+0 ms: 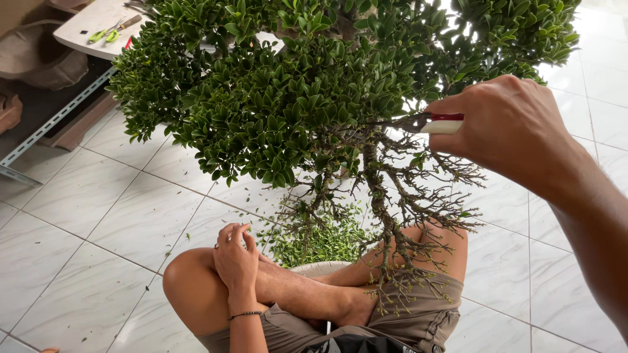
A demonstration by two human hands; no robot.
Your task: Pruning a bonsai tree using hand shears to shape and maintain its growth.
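Right hand (513,124) raised, fisted; left hand (235,261) seemingly loose

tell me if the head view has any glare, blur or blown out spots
Head view: daylight blows out the top right behind the bonsai tree; leaves and bare twigs are sharp; the right hand with the pruning shears is slightly soft; soft shadows on the tiled floor; no obvious distortion.

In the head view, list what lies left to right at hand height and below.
Knee → left hand → leaf clippings → bare twigs → shears → right hand.
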